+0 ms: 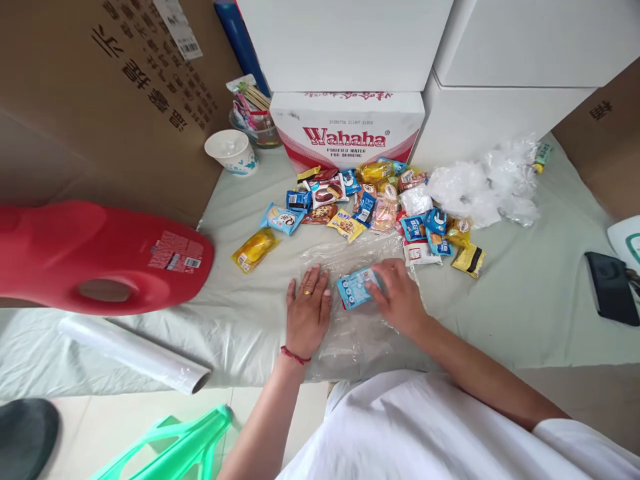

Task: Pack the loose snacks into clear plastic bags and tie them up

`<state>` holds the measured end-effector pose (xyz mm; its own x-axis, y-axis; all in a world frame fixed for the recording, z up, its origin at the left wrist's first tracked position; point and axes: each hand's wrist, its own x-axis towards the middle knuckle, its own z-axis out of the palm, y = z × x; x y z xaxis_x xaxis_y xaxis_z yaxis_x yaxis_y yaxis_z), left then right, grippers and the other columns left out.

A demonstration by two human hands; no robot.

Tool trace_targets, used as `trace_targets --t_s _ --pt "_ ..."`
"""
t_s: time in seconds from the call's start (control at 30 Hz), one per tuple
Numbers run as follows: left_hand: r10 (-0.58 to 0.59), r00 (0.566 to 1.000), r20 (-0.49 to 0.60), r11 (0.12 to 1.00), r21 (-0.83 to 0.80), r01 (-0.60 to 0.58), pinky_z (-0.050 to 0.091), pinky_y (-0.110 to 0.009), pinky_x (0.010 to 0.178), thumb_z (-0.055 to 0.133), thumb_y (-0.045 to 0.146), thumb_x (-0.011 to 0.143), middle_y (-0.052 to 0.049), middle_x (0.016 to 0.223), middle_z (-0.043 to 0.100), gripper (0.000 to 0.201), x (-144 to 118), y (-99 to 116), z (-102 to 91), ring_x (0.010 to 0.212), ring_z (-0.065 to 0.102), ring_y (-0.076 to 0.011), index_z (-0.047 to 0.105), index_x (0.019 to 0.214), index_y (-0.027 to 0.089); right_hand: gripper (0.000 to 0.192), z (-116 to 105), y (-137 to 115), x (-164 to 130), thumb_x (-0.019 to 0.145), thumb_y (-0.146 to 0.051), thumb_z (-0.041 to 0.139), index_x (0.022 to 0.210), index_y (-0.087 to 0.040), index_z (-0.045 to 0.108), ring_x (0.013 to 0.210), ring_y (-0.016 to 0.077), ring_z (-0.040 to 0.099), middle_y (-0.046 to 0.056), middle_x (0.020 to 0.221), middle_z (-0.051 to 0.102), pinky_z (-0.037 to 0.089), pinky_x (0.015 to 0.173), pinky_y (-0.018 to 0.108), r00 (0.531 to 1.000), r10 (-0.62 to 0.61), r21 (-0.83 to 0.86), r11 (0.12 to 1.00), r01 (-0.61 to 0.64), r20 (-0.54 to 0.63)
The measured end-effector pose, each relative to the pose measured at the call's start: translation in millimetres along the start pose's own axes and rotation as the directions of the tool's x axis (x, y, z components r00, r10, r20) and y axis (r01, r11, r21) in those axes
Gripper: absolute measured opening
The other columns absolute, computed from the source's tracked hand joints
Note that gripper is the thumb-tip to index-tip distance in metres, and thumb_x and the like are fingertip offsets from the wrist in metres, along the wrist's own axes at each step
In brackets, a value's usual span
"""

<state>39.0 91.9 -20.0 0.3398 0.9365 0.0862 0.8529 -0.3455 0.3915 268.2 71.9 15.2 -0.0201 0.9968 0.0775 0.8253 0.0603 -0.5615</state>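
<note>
A light-blue snack packet (354, 289), red along its lower edge, lies over a sheet of clear plastic film (350, 340) spread on the cloth. The fingers and thumb of my right hand (400, 293) are closed on the packet's right end. To its left, my left hand (309, 313) rests flat on the film's left part, palm down, holding nothing. Just beyond both hands is a loose pile of wrapped snacks, among them a yellow cookie packet (346, 226) and a blue-and-white packet (281, 219). One yellow wrapped cake (255, 250) sits apart at the left.
Crumpled clear film (470, 190) lies right of the snacks. Behind stand a Wahaha carton (345, 127) and white boxes. At left are a paper cup (233, 152), a red jug (45, 260) and a film roll (135, 353). A black phone (613, 287) is at far right.
</note>
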Motion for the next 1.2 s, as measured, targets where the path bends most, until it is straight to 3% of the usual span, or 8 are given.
trace_targets --t_s 0.13,0.3,0.43,0.63,0.77,0.9,1.03,1.2 --pt "-0.013 0.993 -0.119 0.991 -0.135 -0.004 0.029 -0.054 0.127 0.032 0.034 0.108 -0.01 0.163 0.046 0.047 -1.8 -7.4 0.1 0.156 0.035 -0.0244 0.058 0.146 0.023 0.038 -2.4 -11.1 -4.6 0.105 -0.041 0.052 0.138 -0.026 0.062 0.114 0.0228 0.064 0.012 0.146 0.052 0.054 0.084 0.032 0.944 -0.215 -0.113 0.962 0.25 0.252" --pt "-0.067 0.951 -0.302 0.974 -0.228 -0.004 0.041 -0.051 0.122 0.044 0.034 0.105 -0.009 0.149 0.062 0.036 -8.1 -8.5 -24.0 0.154 0.039 -0.0253 0.073 0.122 0.022 0.042 1.8 -19.2 -1.6 0.105 -0.046 0.05 0.141 -0.028 0.061 0.109 0.0218 0.067 0.012 0.15 0.05 0.055 0.084 0.032 0.955 -0.074 -0.158 0.98 0.124 0.289" --pt "-0.05 0.834 -0.55 0.999 -0.033 0.038 0.044 -0.056 0.113 0.054 0.027 0.099 -0.011 0.131 0.073 0.026 -16.4 5.5 -48.8 0.135 0.054 -0.0305 0.077 0.112 0.024 0.041 0.0 -23.5 -0.3 0.105 -0.047 0.051 0.14 -0.03 0.062 0.103 0.0216 0.069 0.011 0.15 0.049 0.055 0.08 0.031 0.953 -0.028 -0.187 0.978 0.088 0.303" --pt "0.377 0.89 -0.256 0.926 0.138 -0.353 0.017 -0.061 0.126 0.053 0.016 0.092 0.004 0.136 0.072 0.046 -5.2 27.9 -54.4 0.144 0.048 -0.0282 0.075 0.12 0.045 0.044 -7.9 -27.4 2.3 0.107 -0.047 0.043 0.145 -0.03 0.059 0.108 0.0242 0.068 0.013 0.15 0.049 0.056 0.08 0.032 0.941 -0.038 -0.227 0.966 0.12 0.337" --pt "0.164 0.896 -0.411 0.981 -0.031 -0.194 0.031 -0.064 0.123 0.046 0.015 0.093 -0.003 0.129 0.073 0.038 3.5 20.9 -64.1 0.144 0.049 -0.0291 0.078 0.104 0.032 0.047 -14.7 -32.0 5.6 0.105 -0.045 0.048 0.149 -0.03 0.055 0.112 0.0257 0.067 0.013 0.151 0.049 0.056 0.083 0.033 0.925 -0.054 -0.262 0.951 0.162 0.376" --pt "0.052 0.764 -0.643 0.967 -0.158 -0.199 0.052 -0.059 0.106 0.051 0.013 0.093 -0.007 0.111 0.074 0.029 -11.1 29.8 -91.4 0.125 0.063 -0.0295 0.075 0.099 0.028 0.054 -21.8 -40.4 12.3 0.104 -0.037 0.049 0.157 -0.032 0.043 0.098 0.0249 0.071 0.015 0.149 0.049 0.057 0.075 0.034 0.9 -0.037 -0.292 0.939 0.18 0.435" --pt "0.406 0.782 -0.474 0.8 -0.23 -0.554 0.057 -0.046 0.096 0.05 0.009 0.095 -0.006 0.111 0.076 0.04 -11.1 61.0 -113.9 0.115 0.069 -0.0256 0.071 0.121 0.03 0.057 -24.8 -48.2 20.7 0.105 -0.036 0.044 0.161 -0.034 0.035 0.085 0.0245 0.073 0.016 0.136 0.056 0.055 0.068 0.034 0.887 -0.034 -0.328 0.922 0.205 0.46" --pt "0.351 0.935 -0.044 0.879 -0.328 -0.346 0.05 -0.041 0.1 0.029 0.032 0.109 -0.01 0.141 0.067 0.05 32.7 63.9 -102.3 0.123 0.063 -0.0225 0.051 0.153 0.025 0.045 -23.3 -52.0 25.3 0.104 -0.035 0.043 0.149 -0.03 0.05 0.09 0.0262 0.074 0.017 0.141 0.054 0.056 0.07 0.035 0.882 -0.066 -0.333 0.911 0.244 0.467"
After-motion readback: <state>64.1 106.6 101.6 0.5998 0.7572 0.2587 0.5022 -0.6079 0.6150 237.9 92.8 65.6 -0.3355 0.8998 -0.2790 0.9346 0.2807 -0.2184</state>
